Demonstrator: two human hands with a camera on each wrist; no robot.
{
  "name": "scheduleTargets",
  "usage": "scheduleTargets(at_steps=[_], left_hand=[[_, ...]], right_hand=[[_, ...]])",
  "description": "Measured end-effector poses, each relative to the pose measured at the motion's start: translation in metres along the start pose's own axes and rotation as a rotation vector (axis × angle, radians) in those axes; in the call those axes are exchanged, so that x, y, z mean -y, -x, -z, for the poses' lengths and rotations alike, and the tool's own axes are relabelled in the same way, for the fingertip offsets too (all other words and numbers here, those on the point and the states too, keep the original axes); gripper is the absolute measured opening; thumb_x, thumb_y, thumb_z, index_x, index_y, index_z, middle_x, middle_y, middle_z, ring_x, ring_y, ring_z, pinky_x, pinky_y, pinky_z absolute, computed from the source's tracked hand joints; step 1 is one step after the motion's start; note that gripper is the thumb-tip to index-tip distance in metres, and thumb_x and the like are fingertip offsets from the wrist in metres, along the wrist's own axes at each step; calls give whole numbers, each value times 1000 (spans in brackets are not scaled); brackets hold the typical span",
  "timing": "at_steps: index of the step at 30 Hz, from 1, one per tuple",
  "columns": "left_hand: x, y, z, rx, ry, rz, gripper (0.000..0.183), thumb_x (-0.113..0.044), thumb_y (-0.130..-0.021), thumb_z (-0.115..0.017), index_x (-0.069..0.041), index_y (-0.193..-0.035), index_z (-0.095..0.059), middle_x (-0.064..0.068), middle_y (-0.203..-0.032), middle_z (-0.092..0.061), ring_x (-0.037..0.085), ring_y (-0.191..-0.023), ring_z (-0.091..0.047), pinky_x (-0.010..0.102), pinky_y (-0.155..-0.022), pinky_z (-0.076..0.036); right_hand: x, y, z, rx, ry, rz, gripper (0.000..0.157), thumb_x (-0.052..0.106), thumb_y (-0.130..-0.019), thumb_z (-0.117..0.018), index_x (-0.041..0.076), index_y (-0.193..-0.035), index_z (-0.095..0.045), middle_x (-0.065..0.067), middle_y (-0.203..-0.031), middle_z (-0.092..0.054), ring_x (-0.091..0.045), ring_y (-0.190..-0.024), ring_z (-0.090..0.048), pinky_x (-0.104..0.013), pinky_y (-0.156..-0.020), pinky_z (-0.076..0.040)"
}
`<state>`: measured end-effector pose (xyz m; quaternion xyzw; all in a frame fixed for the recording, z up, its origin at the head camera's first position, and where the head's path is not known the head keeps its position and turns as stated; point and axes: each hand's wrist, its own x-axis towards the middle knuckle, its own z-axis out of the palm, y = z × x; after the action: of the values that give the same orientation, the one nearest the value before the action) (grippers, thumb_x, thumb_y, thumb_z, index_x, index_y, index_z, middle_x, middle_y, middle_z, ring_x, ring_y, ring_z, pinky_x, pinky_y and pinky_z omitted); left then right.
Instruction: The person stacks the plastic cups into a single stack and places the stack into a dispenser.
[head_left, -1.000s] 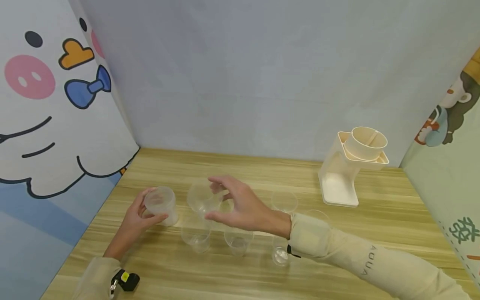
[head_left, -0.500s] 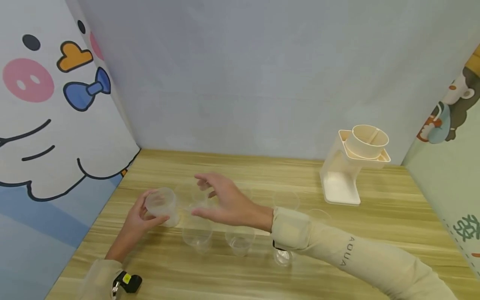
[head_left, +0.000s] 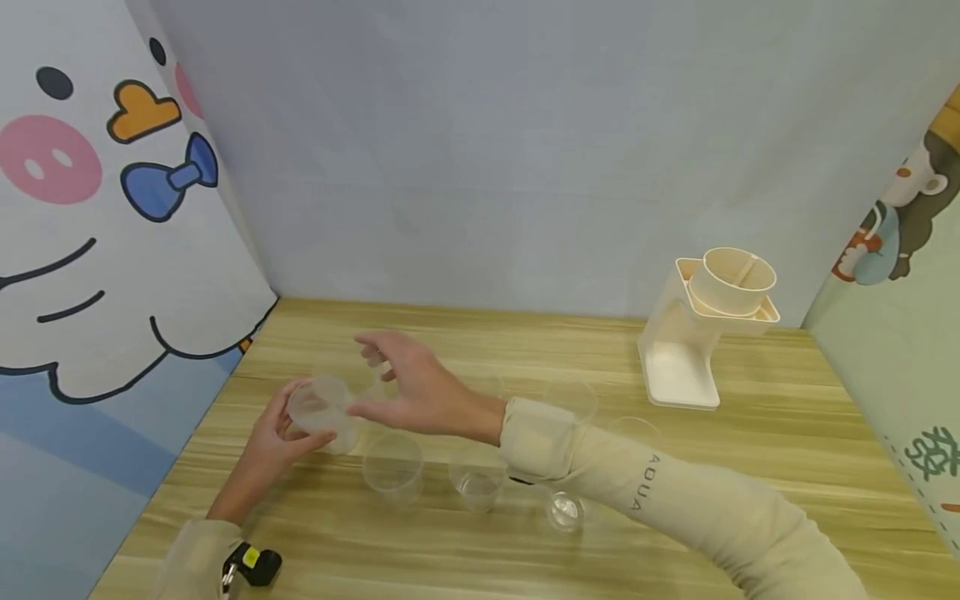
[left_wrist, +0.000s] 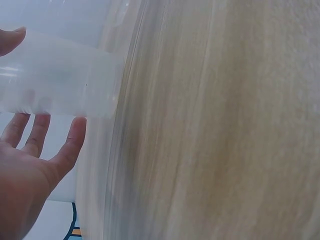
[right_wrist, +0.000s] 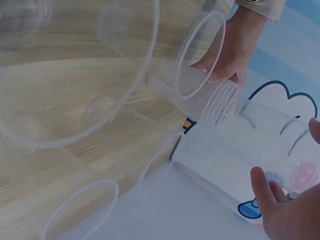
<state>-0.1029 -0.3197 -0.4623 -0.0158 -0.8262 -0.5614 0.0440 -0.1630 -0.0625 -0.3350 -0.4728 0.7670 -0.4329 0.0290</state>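
Head view: left hand (head_left: 266,442) at the counter's left side, thumb and fingers curled round a frosted cup (head_left: 342,435). Right hand (head_left: 420,390) just beside it, fingers arched with a clear cup (right_wrist: 270,137) gripped between thumb and fingertips. Left wrist view puts that hold on the frosted wall, below the rim.

Handling, judged by eye: both cups look to be thin plastic, so light, springy, easily dented. Smooth walls may slip; a light hold, spread round the upper body just under the rim, should steady them without squeezing them oval. Cracking seems less likely than creasing.

Looks: frosted cup milky, round-mouthed, apparently upright on the counter (head_left: 420,550). Clear cup nearly invisible from above. Right wrist view shows close-set rings (right_wrist: 220,105) where the two meet, perhaps nested rims; cannot tell which cup they belong to, nor whether the cups touch.

Farther out: more clear tumblers (head_left: 477,486) upright near the right forearm; cream stand (head_left: 678,375) well apart, at the back right.
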Motion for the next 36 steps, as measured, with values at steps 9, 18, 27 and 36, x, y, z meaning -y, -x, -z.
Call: scheduleTargets(at_steps=[9, 18, 27, 36], left_hand=[[1, 0, 4, 23, 49, 6, 80, -12, -82, -75, -19, -145, -27, 4, -135, -38, 1, -117, -41, 15, -84, -45], [-5, -2, 3, 51, 85, -24, 74, -9, -82, -74, -18, -142, -31, 3, -132, -42, 2, -115, -47, 19, -83, -48], [-5, 0, 2, 47, 80, -9, 70, -9, -83, -73, -20, -140, -33, -2, -134, -41, 1, -118, -43, 19, -84, -46], [-6, 2, 1, 37, 55, 7, 72, -11, -83, -74, -20, -140, -32, -2, -134, -40, 1, -118, -43, 18, -86, -44]], right_hand=[[4, -21, -8, 10, 57, -32, 73, 28, -83, -74, -1, -140, -37, -10, -124, -53, -15, -109, -53, -13, -80, -45], [8, -35, -16, 12, 8, -82, 73, 25, -83, -74, -1, -140, -37, -12, -126, -53, -18, -110, -54, -13, -79, -45], [7, -41, -24, 13, -7, -104, 72, 24, -83, -74, -1, -140, -37, -13, -126, -52, -18, -110, -54, -10, -78, -44], [5, -46, -29, -4, 11, -96, 72, 26, -83, -74, -1, -139, -38, -12, -125, -54, -17, -107, -55, -10, -78, -44]])
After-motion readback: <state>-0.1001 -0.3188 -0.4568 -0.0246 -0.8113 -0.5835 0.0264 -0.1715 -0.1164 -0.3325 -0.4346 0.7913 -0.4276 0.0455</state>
